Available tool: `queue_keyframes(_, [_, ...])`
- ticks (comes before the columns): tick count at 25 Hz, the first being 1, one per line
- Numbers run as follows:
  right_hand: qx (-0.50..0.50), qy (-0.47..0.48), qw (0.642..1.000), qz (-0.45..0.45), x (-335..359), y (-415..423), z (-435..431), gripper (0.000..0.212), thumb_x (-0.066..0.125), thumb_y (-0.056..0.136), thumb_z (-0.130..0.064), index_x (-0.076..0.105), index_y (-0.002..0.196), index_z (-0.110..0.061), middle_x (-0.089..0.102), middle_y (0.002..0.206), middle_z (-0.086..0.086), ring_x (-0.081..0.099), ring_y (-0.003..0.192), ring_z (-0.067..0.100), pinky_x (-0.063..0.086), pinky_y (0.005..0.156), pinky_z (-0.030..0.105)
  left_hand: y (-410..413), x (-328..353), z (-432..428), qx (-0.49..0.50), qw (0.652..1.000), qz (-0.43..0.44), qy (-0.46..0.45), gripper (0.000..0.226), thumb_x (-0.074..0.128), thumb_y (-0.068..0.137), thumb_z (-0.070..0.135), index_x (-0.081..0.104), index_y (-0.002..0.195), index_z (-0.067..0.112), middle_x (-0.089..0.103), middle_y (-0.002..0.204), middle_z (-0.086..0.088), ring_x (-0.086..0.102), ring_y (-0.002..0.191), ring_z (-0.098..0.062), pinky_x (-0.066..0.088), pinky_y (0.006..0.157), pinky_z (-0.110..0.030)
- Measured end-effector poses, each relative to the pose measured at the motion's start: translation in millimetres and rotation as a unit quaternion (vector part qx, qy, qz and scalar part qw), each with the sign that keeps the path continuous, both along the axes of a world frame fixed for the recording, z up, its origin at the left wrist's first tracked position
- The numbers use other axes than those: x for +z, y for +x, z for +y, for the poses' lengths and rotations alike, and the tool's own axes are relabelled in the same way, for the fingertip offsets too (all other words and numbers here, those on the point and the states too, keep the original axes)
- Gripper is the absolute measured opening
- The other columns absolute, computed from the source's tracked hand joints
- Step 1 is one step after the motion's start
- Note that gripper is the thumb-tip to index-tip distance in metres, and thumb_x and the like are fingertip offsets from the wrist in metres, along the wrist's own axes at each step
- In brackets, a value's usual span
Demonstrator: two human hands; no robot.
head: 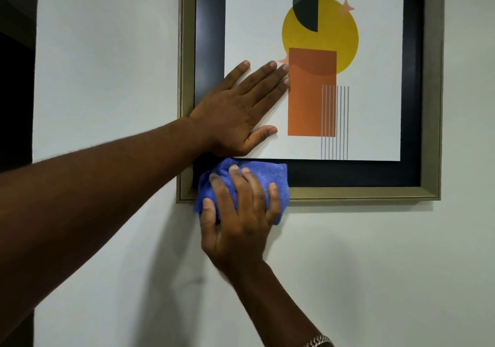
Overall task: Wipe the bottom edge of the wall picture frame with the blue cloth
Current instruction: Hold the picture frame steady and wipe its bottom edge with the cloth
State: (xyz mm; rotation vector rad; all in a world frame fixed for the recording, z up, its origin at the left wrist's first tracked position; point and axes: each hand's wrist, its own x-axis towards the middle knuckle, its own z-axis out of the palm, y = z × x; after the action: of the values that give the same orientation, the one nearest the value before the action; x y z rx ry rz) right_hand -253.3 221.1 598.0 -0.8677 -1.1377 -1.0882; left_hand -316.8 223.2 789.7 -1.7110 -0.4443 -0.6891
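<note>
A picture frame (348,193) with a dull gold moulding and a black inner border hangs on the white wall; its print shows a yellow circle and an orange rectangle. My left hand (235,113) lies flat on the glass at the lower left, fingers spread, holding nothing. My right hand (238,213) presses a bunched blue cloth (270,175) against the bottom edge of the frame, close to its lower left corner. The cloth covers that stretch of the moulding and hangs a little below it.
The white wall (375,266) stretches below and to the right of the frame. A dark opening (16,79) borders the wall on the far left. A metal bracelet (318,342) sits on my right wrist.
</note>
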Motion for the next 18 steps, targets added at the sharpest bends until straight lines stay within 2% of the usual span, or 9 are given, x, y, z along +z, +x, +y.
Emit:
queue_keyframes(3, [-0.005,0.016,0.999,-0.044,-2.9,31.5,-7.4,0.031,0.053,0.094,-0.041,0.067,0.114,-0.022,0.067,0.126,0.006,0.058,0.124,0.024,0.027,0.116,0.047,-0.8,0.3,-0.8,0.007,1.000,0.007,-0.007,0.079,0.016,0.094,0.059,0.004,0.155,0.009,0.004,0.166,-0.012,0.003,0.153,-0.026,0.007,0.125,-0.050])
queue_keyframes(7, [-0.029,0.046,0.997,0.057,3.5,93.7,-15.9,0.032,0.048,0.095,-0.036,0.071,0.097,-0.014,0.070,0.110,0.012,0.059,0.112,0.027,0.030,0.112,0.050,0.3,-1.2,-2.7,0.017,1.000,0.003,-0.010,0.079,0.015,0.094,0.058,0.003,0.155,0.009,0.004,0.166,-0.013,0.002,0.153,-0.027,0.006,0.125,-0.050])
queue_keyframes(9, [-0.021,0.035,0.991,0.124,8.3,79.9,-15.1,0.031,0.047,0.095,-0.037,0.069,0.093,-0.015,0.070,0.107,0.010,0.058,0.111,0.028,0.027,0.113,0.048,2.0,-2.5,-3.7,0.022,1.000,-0.008,-0.010,0.079,0.015,0.094,0.057,0.003,0.155,0.009,0.003,0.166,-0.012,0.002,0.153,-0.027,0.007,0.125,-0.051])
queue_keyframes(10, [-0.009,0.026,0.992,0.124,10.0,62.6,-13.8,0.030,0.048,0.095,-0.039,0.069,0.093,-0.017,0.069,0.108,0.008,0.058,0.111,0.028,0.026,0.114,0.047,2.8,-3.6,-4.1,0.023,1.000,-0.013,-0.012,0.079,0.015,0.094,0.057,0.002,0.155,0.009,0.003,0.166,-0.012,0.002,0.153,-0.027,0.008,0.125,-0.052])
queue_keyframes(14, [0.025,-0.010,1.000,0.016,5.2,-2.5,-8.5,0.031,0.049,0.094,-0.046,0.067,0.105,-0.022,0.069,0.116,0.003,0.057,0.118,0.023,0.024,0.116,0.045,2.0,-2.9,-6.3,0.034,0.999,-0.004,-0.018,0.078,0.016,0.095,0.057,0.002,0.155,0.009,0.002,0.166,-0.013,0.001,0.153,-0.027,0.007,0.125,-0.052])
queue_keyframes(18, [-0.001,-0.003,0.999,-0.037,1.3,53.3,-16.0,0.030,0.052,0.094,-0.043,0.070,0.105,-0.022,0.070,0.116,0.005,0.058,0.116,0.023,0.030,0.111,0.048,1.1,-0.6,-7.0,0.044,0.999,0.002,-0.020,0.079,0.016,0.095,0.058,0.001,0.155,0.010,0.002,0.166,-0.013,0.001,0.153,-0.027,0.006,0.125,-0.051])
